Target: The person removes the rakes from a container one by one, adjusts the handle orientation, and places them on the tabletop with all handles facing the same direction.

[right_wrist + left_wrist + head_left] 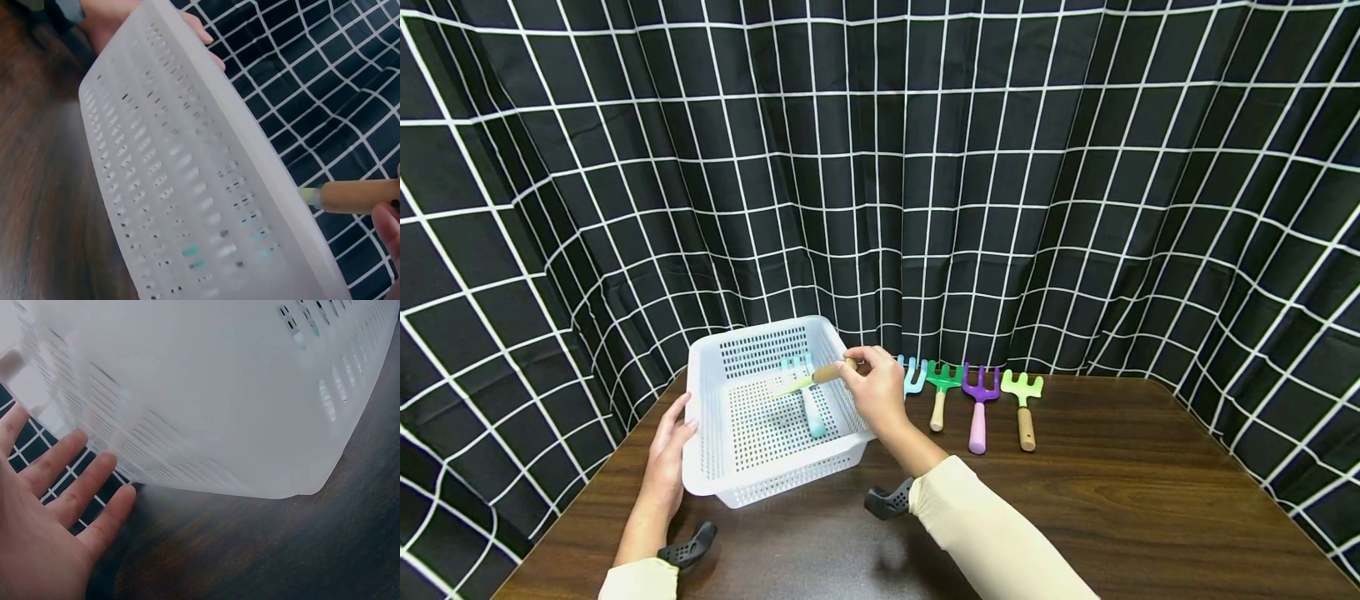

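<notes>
My right hand (878,390) pinches the wooden handle (831,372) of a small garden tool over a white perforated basket (706,433). The tool's yellow-green head (795,386) points left and down into the basket; it is seen edge-on, so its shape cannot be told. In the right wrist view the wooden handle (356,196) shows beyond the basket's rim. Inside the basket lies a light blue hand fork (811,408). My left hand (664,457) touches the basket's left side; in the left wrist view its fingers (100,472) are spread and mostly straight against the outer wall.
Right of the basket, several hand forks lie in a row on the brown wooden table (1120,467): light blue (914,375), partly behind my right hand, green (944,382), purple with pink handle (979,408), lime with wooden handle (1025,410). A black gridded curtain (985,217) stands behind.
</notes>
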{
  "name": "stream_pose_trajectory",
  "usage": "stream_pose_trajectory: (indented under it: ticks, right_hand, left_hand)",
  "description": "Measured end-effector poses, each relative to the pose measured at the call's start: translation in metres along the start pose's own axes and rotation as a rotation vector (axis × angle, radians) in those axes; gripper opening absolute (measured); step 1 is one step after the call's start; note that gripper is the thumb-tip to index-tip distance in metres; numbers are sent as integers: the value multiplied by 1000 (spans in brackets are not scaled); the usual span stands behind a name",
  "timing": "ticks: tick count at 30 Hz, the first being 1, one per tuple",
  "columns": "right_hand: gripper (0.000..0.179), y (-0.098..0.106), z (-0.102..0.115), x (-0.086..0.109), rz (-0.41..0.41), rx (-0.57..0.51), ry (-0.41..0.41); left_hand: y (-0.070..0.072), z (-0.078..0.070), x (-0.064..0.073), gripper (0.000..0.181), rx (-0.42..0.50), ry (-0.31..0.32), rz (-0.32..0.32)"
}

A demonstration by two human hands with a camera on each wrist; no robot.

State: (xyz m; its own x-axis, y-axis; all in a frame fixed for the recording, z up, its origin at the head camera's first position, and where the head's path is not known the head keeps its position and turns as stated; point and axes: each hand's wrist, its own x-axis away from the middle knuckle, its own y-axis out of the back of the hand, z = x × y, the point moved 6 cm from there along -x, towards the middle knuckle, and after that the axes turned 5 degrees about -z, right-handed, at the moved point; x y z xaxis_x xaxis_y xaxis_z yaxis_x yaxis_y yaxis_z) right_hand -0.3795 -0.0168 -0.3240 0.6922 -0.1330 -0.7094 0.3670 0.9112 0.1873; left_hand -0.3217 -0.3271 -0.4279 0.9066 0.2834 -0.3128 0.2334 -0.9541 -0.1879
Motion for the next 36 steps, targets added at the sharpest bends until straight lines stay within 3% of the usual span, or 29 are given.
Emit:
stream_pose_trajectory:
  ticks: [9,15,21,23,31,36]
  right_hand:
    - [12,25,-8,2,5,-227,-95]
    - [13,39,-14,6,68,-326,-186]
    - [14,59,-3,9,108,-416,-254]
    - [13,67,0,9,97,-427,-249]
    - [13,78,-27,7,32,-501,-246]
    - [14,92,-29,7,-10,-479,-246]
  left_hand:
    - [-2,-1,1,46,2,9,0]
    - [-1,0,1,45,26,-2,4]
    - [-2,-1,1,43,52,-20,8]
    - [-3,-1,1,44,47,-18,10]
    - [-2,-1,1,47,0,-1,2]
    - [-1,-1,1,48,-26,15,-10]
